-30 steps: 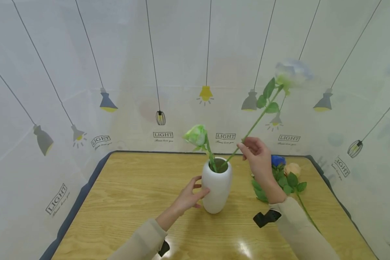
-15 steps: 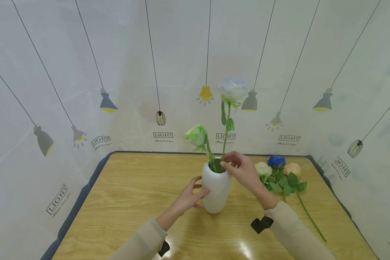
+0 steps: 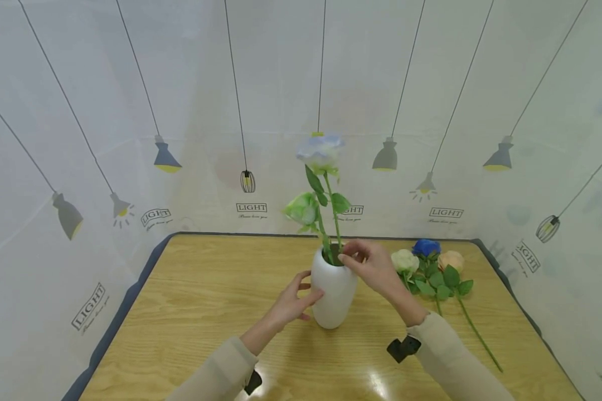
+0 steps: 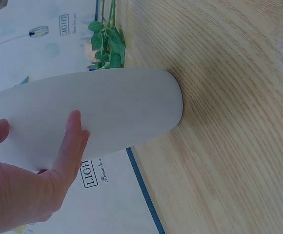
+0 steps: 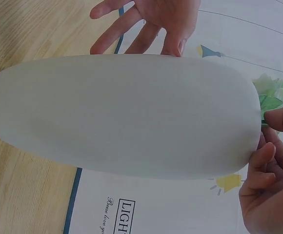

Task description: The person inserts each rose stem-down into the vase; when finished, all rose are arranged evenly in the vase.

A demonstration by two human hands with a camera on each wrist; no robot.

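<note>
A tall white vase (image 3: pixel 334 295) stands upright on the wooden table. My left hand (image 3: pixel 289 303) steadies it from the left, thumb on its front and fingers around the side; the left wrist view also shows this hand (image 4: pixel 39 180) at the vase wall. At the rim, my right hand (image 3: pixel 373 266) pinches the stem of a white rose with bluish petal edges (image 3: pixel 320 153). The stem's lower end is hidden inside the vase. A green rose (image 3: pixel 302 210) leans left out of the same opening. In the right wrist view the right fingertips (image 5: pixel 273 117) are right at the rim.
Right of the vase lie a cream rose (image 3: pixel 404 261), a blue rose (image 3: pixel 426 248) and a peach rose (image 3: pixel 451 260), their leaves bunched together. One long stem (image 3: pixel 481 337) points toward the front right. A lamp-printed cloth (image 3: pixel 205 184) encloses the table's back and sides.
My right hand has come down and left to the vase's rim, bringing the bluish-white rose from a rightward slant to nearly upright, tilted slightly left. My left hand and the vase have stayed put.
</note>
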